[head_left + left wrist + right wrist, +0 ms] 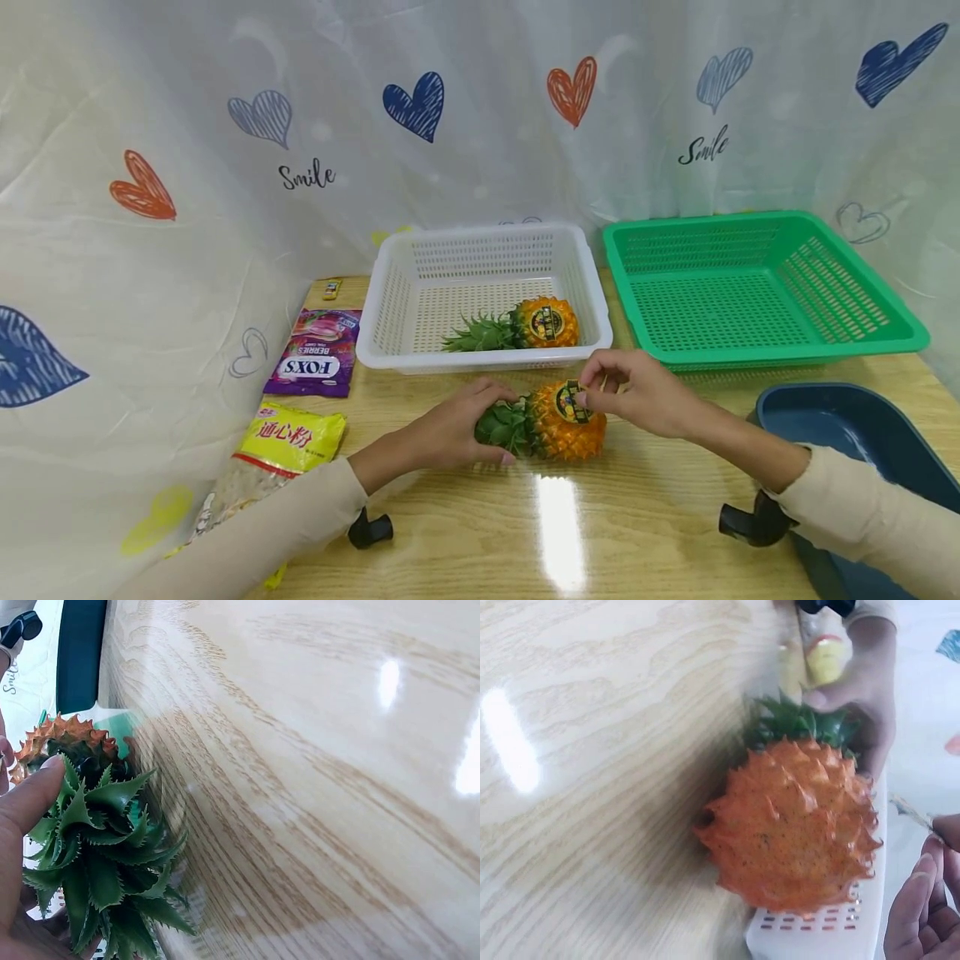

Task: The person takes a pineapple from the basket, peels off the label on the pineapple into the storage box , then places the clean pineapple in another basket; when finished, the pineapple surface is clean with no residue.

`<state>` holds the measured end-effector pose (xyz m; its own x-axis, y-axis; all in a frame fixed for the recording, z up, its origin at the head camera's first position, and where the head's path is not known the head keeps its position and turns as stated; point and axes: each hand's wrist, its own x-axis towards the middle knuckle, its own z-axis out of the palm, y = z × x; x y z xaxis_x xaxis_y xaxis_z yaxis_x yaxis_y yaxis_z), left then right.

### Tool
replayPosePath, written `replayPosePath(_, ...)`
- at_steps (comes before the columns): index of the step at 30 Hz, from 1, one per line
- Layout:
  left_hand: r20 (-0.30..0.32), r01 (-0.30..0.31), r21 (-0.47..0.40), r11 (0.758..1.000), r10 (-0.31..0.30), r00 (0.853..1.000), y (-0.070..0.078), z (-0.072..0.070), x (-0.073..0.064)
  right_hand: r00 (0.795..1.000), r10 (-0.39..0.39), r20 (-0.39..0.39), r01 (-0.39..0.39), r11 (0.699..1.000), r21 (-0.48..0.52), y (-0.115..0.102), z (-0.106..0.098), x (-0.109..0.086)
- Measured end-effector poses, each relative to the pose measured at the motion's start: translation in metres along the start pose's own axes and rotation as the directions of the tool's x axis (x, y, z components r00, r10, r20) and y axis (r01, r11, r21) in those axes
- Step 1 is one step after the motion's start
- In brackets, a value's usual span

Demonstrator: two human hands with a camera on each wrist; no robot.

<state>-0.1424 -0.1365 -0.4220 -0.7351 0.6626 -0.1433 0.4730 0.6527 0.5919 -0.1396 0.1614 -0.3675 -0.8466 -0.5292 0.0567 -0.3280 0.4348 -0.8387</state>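
Note:
A small orange pineapple [566, 437] with a green crown lies on its side on the wooden table, in front of the white basket. My left hand [453, 425] grips it by the leafy crown [105, 862], thumb on the near side. At the fruit's upper right, my right hand [637, 392] pinches a black-and-gold label [572, 402] between thumb and fingertips. The label [911, 811] appears edge-on in the right wrist view, apart from the spiky skin there. A second pineapple [551, 323] with a similar label lies in the white basket [480, 361].
A green basket [772, 346] stands at the back right, with a dark blue tub [817, 400] in front of it. On the left lie a purple candy bag [315, 354], a yellow pasta bag [292, 437] and a tiny yellow packet [332, 289]. A printed curtain hangs behind.

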Motion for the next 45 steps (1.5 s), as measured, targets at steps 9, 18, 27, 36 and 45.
replayPosePath(9,0.002,0.008,-0.021,1.000,-0.008,1.000,0.000,-0.001,0.000,0.998,-0.012,0.055,0.011,1.000,0.029,0.007,-0.018,-0.004)
replayPosePath(18,0.002,0.005,-0.022,1.000,-0.005,1.000,-0.002,0.001,0.001,0.993,-0.018,0.115,0.010,0.998,0.069,0.020,-0.040,-0.015)
replayPosePath(27,-0.001,-0.002,-0.025,1.000,0.002,1.000,-0.005,0.003,0.001,0.981,-0.050,0.189,0.028,0.993,0.117,0.041,-0.067,-0.036)
replayPosePath(36,-0.001,0.000,-0.021,1.000,0.000,1.000,-0.004,0.002,0.001,0.983,-0.047,0.177,0.028,0.994,0.110,0.058,-0.088,-0.058)
replayPosePath(45,-0.010,-0.002,-0.030,1.000,0.002,1.000,-0.005,0.003,0.001,0.983,-0.031,0.181,0.007,0.991,0.132,0.079,-0.110,-0.083)
